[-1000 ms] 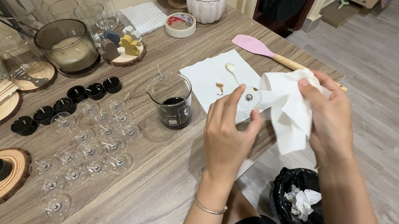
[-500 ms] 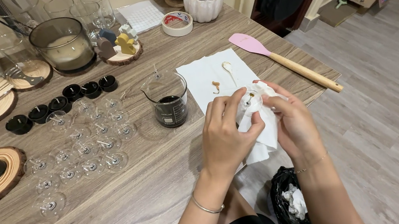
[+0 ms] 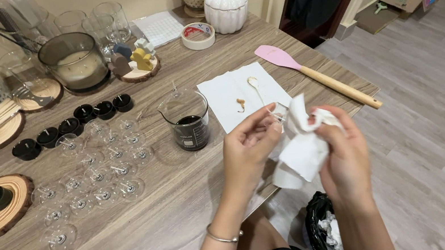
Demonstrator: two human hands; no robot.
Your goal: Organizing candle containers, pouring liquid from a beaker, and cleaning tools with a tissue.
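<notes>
My left hand (image 3: pixel 251 144) pinches a small clear cup (image 3: pixel 280 113) at its rim, held over the table's front edge. My right hand (image 3: pixel 346 149) grips a crumpled white paper towel (image 3: pixel 303 151) that presses against the cup. Just behind them a flat white paper towel (image 3: pixel 230 98) with a small spoon (image 3: pixel 256 87) and an amber smear lies on the wooden table (image 3: pixel 150 232). A glass beaker (image 3: pixel 190 124) with dark liquid stands to the left of my hands.
Several clear empty cups with wicks (image 3: pixel 100 178) and several black filled ones (image 3: pixel 71 126) sit at left. A pink spatula (image 3: pixel 313 76) lies at the right edge. A black bin bag (image 3: pixel 322 232) hangs below the table. Jars, tape roll (image 3: pixel 198 35) and a white pumpkin (image 3: pixel 225 3) stand behind.
The paper towel was spread out at first, then bunched around the cup between both hands. Now my right hand has drawn the towel slightly aside and the cup shows.
</notes>
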